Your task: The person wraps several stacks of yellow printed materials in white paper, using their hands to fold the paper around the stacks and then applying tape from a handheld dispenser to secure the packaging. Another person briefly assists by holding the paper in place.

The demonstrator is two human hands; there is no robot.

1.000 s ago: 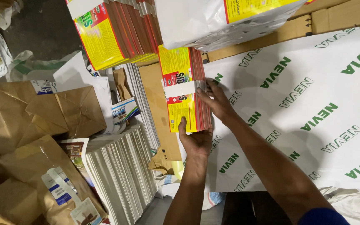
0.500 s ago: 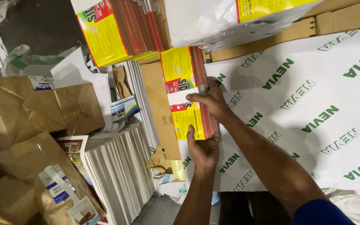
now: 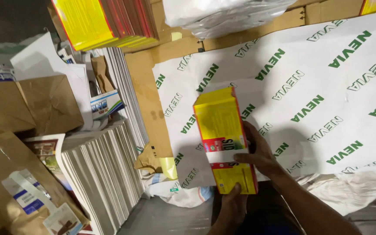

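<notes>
Right now I grip a banded bundle of yellow booklets with both hands over a white printed sheet. My right hand clasps its right edge, fingers across the white band. My left hand pinches the bottom end, thumb on the cover. Stacked white paper and brown paper bags lie well apart to the left.

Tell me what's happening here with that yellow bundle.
A person holds a yellow banded bundle of flat printed sheets in both hands over a white sheet with green lettering. The left hand supports its near end from below; the right hand grips its right edge. A larger yellow stack sits beyond, with stacked white sheets at left.
</notes>
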